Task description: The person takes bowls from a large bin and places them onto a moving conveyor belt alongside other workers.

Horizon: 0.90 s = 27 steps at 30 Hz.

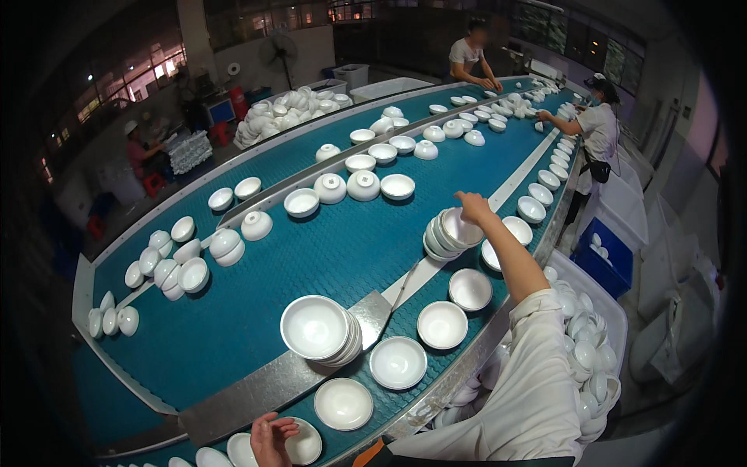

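Observation:
My right hand (pixel 473 208) reaches out over the divider strip and is closed on the rim of a short stack of white bowls (pixel 442 237), which leans on its side. Part of its grip is hidden behind the hand. At the lower edge my left hand (pixel 272 437) has its fingers loosely curved and apart, holding nothing. A white bowl (pixel 303 444) lies right beside it, partly covered by the fingers. Between my hands a taller stack of bowls (pixel 315 327) stands on the metal plate (pixel 257 393). Single bowls (pixel 398 363) sit in a row along the near lane.
Scattered bowls, some upturned, lie on the wide teal conveyor belt (pixel 257 311). Against my right side is a bin (pixel 615 311) heaped with bowls. Two people (pixel 597 128) work farther along the belt. A blue crate (pixel 603 261) stands on the right, and a large bowl pile (pixel 288 113) beyond the belt.

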Motion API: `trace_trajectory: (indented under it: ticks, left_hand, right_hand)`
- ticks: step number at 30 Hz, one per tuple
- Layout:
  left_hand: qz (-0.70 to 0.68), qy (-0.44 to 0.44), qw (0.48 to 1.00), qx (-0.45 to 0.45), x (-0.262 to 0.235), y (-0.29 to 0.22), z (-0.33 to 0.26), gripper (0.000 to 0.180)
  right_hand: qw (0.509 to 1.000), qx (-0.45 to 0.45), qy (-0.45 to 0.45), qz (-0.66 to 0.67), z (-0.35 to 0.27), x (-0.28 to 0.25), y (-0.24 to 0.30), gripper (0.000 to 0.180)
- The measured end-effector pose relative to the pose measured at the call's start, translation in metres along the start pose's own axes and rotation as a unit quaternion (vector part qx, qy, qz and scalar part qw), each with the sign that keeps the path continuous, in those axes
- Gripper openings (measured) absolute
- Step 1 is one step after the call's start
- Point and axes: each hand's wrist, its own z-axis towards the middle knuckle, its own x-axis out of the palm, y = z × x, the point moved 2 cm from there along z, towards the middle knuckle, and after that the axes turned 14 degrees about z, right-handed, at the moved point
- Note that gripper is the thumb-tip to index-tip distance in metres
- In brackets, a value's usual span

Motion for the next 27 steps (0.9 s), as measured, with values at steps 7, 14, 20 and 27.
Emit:
trace_trajectory:
  ticks: [7,14,20,27]
  left_hand:
    - [-0.024,-0.02,0.999,-0.021,0.035,0.011,0.002,0.032]
    - [-0.039,-0.032,0.998,-0.025,0.074,0.006,-0.004,0.026]
    - [-0.035,-0.052,0.998,-0.02,0.109,0.006,-0.022,0.029]
    - [-0.026,-0.071,0.997,0.014,0.144,0.019,-0.029,0.026]
  right_hand:
    - [0.96,-0.239,0.038,-0.138,0.002,0.05,0.069,0.034]
    - [0.903,-0.257,0.093,-0.332,0.029,0.069,-0.032,0.034]
    - [0.874,-0.36,0.095,-0.312,0.036,0.064,-0.06,0.033]
    - [0.889,-0.405,0.107,-0.186,0.036,0.037,-0.094,0.038]
